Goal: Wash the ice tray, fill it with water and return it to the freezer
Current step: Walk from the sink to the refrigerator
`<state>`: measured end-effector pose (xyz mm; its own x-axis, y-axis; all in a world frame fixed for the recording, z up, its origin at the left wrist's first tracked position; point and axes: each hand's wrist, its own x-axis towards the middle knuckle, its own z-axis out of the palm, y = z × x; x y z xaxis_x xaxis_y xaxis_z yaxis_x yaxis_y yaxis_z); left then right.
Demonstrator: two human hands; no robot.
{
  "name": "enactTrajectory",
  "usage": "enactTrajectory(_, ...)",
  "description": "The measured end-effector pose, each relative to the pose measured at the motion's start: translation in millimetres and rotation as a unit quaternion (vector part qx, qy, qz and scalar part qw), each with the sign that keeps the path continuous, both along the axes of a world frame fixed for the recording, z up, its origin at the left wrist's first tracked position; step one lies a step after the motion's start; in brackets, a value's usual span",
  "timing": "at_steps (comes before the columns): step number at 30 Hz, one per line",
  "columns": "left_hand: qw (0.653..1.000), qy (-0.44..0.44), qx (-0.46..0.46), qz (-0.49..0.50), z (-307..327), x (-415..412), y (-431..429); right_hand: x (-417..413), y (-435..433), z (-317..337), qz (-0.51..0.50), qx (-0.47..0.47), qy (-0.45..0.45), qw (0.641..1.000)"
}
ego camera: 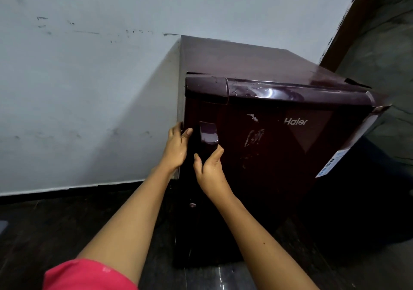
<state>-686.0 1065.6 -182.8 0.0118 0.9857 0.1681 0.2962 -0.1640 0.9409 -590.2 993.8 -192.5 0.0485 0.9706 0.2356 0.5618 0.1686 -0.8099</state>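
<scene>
Scuffed grey wall [78, 88] at left. Gripping left edge of door [279, 166] with left hand [176, 148], fingers curled round it. Clasping handle [209, 133] from below with right hand [210, 171]. Maroon fridge [245, 61] on dark floor [55, 233], just beside wall. Ice tray: cannot tell where.

The left grip [176, 148], a bare hand, is curling its fingers round the left edge of the glossy dark maroon box-shaped metal fridge [290, 155]. The right grip [209, 166] is pinching the curved maroon plastic door handle [208, 134] from below. A scuffed pale grey wall [89, 88] is standing behind the fridge.
</scene>
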Motion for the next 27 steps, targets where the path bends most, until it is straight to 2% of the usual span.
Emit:
enactTrajectory(8,1.0,0.006,0.0,0.01,-2.6,4.2,-32.3,12.0,-33.0,2.2,0.02,-0.022,0.026,0.999)
enactTrajectory(12,0.998,-0.028,-0.013,0.048,-3.1,20.0,-81.8,28.2,-74.2,3.3,0.035,-0.022,0.04,0.998)
enactTrajectory(19,0.996,0.02,-0.023,0.087,-2.5,46.1,-171.8,62.4,-148.5,1.7,0.037,-0.021,0.07,0.997)
enactTrajectory(27,0.988,0.04,0.039,0.141,-15.8,100.6,-263.2,113.5,-228.0,-1.1,0.028,-0.035,0.101,0.994)
